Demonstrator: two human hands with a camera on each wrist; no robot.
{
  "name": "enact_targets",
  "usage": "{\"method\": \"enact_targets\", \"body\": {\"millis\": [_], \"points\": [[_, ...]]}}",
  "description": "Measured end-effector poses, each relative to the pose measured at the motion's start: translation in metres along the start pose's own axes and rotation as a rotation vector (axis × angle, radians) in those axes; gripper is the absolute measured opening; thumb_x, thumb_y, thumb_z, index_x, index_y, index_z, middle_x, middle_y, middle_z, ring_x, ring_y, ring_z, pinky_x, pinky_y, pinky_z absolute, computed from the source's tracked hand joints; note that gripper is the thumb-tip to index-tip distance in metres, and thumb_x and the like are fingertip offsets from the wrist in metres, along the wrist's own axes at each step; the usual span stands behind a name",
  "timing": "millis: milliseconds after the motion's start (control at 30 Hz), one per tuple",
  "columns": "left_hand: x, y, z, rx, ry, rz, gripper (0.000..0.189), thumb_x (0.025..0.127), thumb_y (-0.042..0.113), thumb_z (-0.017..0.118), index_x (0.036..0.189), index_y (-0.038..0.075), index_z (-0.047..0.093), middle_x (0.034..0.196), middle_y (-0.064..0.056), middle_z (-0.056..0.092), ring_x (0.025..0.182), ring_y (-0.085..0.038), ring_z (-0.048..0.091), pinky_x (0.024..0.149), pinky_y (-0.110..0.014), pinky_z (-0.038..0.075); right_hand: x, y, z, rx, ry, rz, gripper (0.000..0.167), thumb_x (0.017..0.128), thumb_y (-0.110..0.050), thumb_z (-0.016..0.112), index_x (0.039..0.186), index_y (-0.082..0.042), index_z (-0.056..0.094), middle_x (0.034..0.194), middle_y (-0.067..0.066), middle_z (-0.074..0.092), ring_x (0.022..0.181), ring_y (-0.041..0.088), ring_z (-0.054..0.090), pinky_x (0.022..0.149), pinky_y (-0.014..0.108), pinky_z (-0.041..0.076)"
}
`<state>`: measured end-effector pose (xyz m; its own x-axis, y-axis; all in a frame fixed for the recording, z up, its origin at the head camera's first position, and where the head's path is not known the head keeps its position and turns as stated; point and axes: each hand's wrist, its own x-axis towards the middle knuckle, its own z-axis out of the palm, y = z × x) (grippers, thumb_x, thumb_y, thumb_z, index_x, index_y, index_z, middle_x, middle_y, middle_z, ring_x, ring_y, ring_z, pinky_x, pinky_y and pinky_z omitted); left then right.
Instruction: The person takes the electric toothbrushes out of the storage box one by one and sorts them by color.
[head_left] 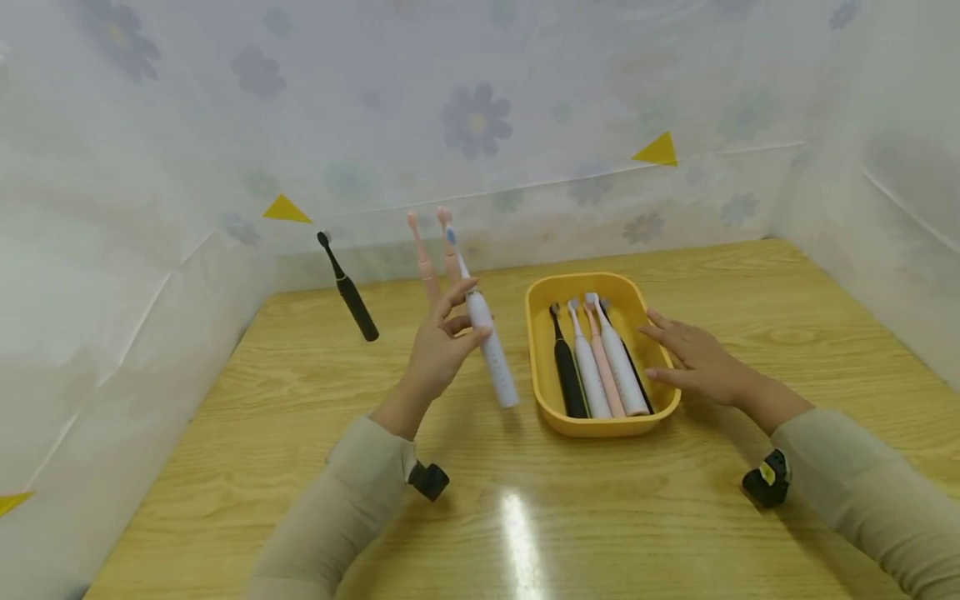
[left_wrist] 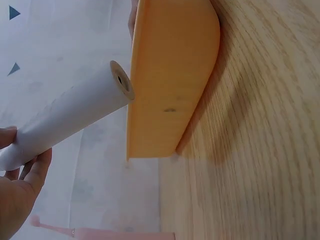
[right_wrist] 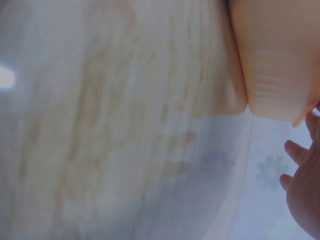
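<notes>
Left of the yellow rounded-rectangular plastic tray (head_left: pixel 611 427), the left hand (head_left: pixel 442 346) grasps a white cylindrical electric toothbrush (head_left: pixel 491 350) around its upper handle, thumb on the tray's side and fingers behind; the brush is raised off the wood-grain table (head_left: pixel 480 533), tilted, its blue-tinted head up and its base toward the tray. The right hand (head_left: pixel 697 362) grasps nothing: palm down at the tray's right side, it spreads its fingers with the tips at the rim. Both forearms, in beige sleeves (head_left: pixel 870 475), come in from the near side of the tray, angled inward. Inside the tray lie black, white and pink electric toothbrushes (head_left: pixel 591 375), side by side, heads at its far end. Left of the tray, beyond the left hand, stand two slim pink toothbrushes (head_left: pixel 426 271); farther left of it stands a matte black toothbrush (head_left: pixel 356 308).
</notes>
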<state>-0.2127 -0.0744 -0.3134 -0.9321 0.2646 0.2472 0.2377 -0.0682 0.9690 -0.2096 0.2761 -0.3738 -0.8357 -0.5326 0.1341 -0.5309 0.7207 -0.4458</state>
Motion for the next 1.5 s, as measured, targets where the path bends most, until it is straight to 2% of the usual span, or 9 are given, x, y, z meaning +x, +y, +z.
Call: {"method": "enact_targets", "body": {"millis": [133, 333, 467, 700, 967, 1100, 1300, 1500], "points": [[-0.005, 0.000, -0.013, 0.015, 0.030, 0.009, 0.057, 0.078, -0.011, 0.054, 0.129, 0.011, 0.038, 0.118, -0.012, 0.035, 0.095, -0.025, 0.051, 0.076, -0.032, 0.047, 0.001, -0.002, -0.003, -0.061, -0.009, 0.004, 0.063, 0.085, -0.034, 0.053, 0.133, -0.002, 0.029, 0.140, 0.020, 0.014, 0.122, 0.042, 0.014, 0.091, 0.061, 0.007], [-0.015, 0.005, -0.033, 0.051, 0.099, -0.018, 0.058, 0.079, -0.011, 0.054, 0.129, 0.011, 0.037, 0.119, -0.010, 0.034, 0.094, -0.022, 0.050, 0.074, -0.028, 0.047, 0.001, -0.003, -0.004, -0.117, -0.018, 0.002, 0.063, 0.085, -0.037, 0.051, 0.134, -0.003, 0.029, 0.140, 0.019, 0.014, 0.122, 0.040, 0.014, 0.092, 0.060, 0.006], [-0.020, 0.006, -0.046, 0.080, 0.137, -0.022, 0.058, 0.079, -0.011, 0.053, 0.130, 0.011, 0.036, 0.119, -0.010, 0.034, 0.093, -0.021, 0.050, 0.073, -0.026, 0.047, 0.000, -0.003, -0.004, -0.102, -0.014, -0.002, 0.062, 0.085, -0.036, 0.051, 0.134, -0.003, 0.029, 0.140, 0.019, 0.014, 0.123, 0.040, 0.013, 0.093, 0.059, 0.004], [-0.027, 0.004, -0.066, 0.098, 0.210, 0.009, 0.060, 0.079, -0.014, 0.051, 0.131, 0.009, 0.033, 0.123, -0.015, 0.036, 0.092, -0.017, 0.052, 0.075, -0.025, 0.047, -0.002, -0.004, -0.003, -0.074, -0.010, 0.001, 0.062, 0.085, -0.034, 0.051, 0.133, -0.002, 0.028, 0.140, 0.019, 0.013, 0.122, 0.041, 0.014, 0.092, 0.060, 0.005], [-0.032, 0.001, -0.084, 0.105, 0.311, 0.017, 0.060, 0.076, -0.017, 0.052, 0.129, 0.008, 0.036, 0.119, -0.011, 0.041, 0.086, -0.013, 0.053, 0.072, -0.022, 0.047, -0.003, -0.004, -0.003, -0.057, -0.004, 0.000, 0.062, 0.085, -0.033, 0.052, 0.133, -0.001, 0.029, 0.140, 0.019, 0.013, 0.122, 0.041, 0.013, 0.092, 0.061, 0.006], [-0.033, 0.001, -0.093, 0.121, 0.352, -0.012, 0.061, 0.077, -0.016, 0.052, 0.130, 0.010, 0.034, 0.121, -0.009, 0.041, 0.087, -0.013, 0.053, 0.071, -0.020, 0.046, -0.003, -0.002, -0.002, -0.053, -0.005, -0.002, 0.062, 0.085, -0.033, 0.052, 0.134, -0.002, 0.028, 0.140, 0.019, 0.012, 0.123, 0.041, 0.013, 0.092, 0.061, 0.006], [-0.036, 0.001, -0.106, 0.112, 0.421, -0.055, 0.064, 0.077, -0.015, 0.052, 0.131, 0.012, 0.030, 0.126, -0.017, 0.037, 0.087, -0.014, 0.052, 0.073, -0.020, 0.046, -0.002, 0.001, 0.000, -0.050, -0.002, -0.006, 0.062, 0.085, -0.033, 0.052, 0.134, -0.002, 0.028, 0.140, 0.018, 0.012, 0.122, 0.041, 0.013, 0.091, 0.060, 0.007], [-0.038, 0.002, -0.119, 0.124, 0.483, -0.113, 0.068, 0.078, -0.015, 0.052, 0.133, 0.014, 0.025, 0.130, -0.015, 0.034, 0.088, -0.012, 0.051, 0.075, -0.019, 0.045, 0.000, 0.002, 0.000, -0.051, 0.001, -0.007, 0.062, 0.085, -0.033, 0.052, 0.133, -0.002, 0.029, 0.140, 0.018, 0.012, 0.122, 0.040, 0.014, 0.091, 0.060, 0.009]]}}
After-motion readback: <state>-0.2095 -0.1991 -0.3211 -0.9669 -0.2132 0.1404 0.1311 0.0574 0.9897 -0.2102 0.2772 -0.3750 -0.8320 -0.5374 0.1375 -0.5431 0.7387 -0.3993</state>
